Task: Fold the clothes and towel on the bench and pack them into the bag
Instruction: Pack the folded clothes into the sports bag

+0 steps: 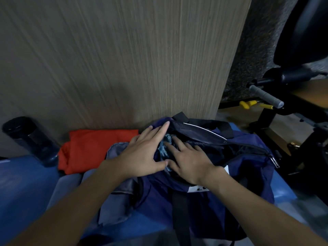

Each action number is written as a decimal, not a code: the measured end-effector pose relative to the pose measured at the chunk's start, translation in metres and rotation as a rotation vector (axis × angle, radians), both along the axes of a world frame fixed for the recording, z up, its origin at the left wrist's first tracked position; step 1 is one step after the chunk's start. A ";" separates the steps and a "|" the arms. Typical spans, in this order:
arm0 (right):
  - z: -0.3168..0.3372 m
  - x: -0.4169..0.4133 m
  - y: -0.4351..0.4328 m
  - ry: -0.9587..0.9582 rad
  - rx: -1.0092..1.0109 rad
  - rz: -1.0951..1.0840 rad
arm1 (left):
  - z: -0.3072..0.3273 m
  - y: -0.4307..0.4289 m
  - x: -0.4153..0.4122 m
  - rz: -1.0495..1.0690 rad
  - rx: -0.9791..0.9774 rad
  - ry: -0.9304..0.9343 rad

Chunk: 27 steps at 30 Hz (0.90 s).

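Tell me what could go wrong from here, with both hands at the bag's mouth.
1. The patterned cloth under the right hand may bunch as it is pressed into the bag.
2. The grey garment lies beneath the left arm; pulling back could drag it off the bench.

Both arms are bare. The left forearm (71, 197) and the right forearm (257, 201) rise from the lower corners and converge. The left grip (142, 153) lies palm down, fingers (159, 130) straight and spread. The right grip (190, 160) lies palm down just beside it, fingers splayed towards the left one. The thumb tips nearly meet.
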State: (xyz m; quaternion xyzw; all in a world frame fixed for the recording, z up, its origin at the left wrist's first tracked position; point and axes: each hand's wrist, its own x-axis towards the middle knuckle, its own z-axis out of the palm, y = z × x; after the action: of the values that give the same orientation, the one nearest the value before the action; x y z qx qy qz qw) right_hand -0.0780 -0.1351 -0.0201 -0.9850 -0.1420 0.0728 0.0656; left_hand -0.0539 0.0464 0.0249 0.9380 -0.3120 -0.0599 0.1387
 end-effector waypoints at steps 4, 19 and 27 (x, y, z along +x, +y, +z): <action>0.010 -0.026 0.002 -0.364 0.050 0.062 | -0.007 0.009 -0.006 0.044 -0.107 0.019; 0.041 0.015 0.142 -0.285 0.239 0.306 | -0.050 0.148 -0.001 0.507 -0.405 -0.156; 0.005 0.056 0.181 -0.058 -0.046 0.405 | -0.081 0.181 0.023 0.433 -0.131 -0.075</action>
State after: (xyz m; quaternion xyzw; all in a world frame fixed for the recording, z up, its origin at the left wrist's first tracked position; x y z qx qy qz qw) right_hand -0.0216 0.0459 -0.0147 -0.9393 -0.3371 0.0591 0.0228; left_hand -0.0313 0.2269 -0.0565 0.9736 -0.1114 0.0266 0.1974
